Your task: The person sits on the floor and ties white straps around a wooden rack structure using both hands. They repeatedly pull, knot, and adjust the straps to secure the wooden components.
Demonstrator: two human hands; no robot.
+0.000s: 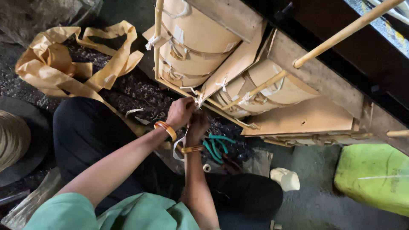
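While my left hand (pixel 180 111) pinches the white tie (pixel 198 100) on the cane (pixel 221 111), right hand (pixel 197 124) closed beside — knotting, I'd say; next, a firm pull.

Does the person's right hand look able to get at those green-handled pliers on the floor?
Probably yes: the pliers lie uncovered just beside the right hand, though that hand seems busy at the white tie.

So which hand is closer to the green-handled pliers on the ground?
Right hand: it is just left of and above the green-handled pliers. The left hand is higher, at the white tie.
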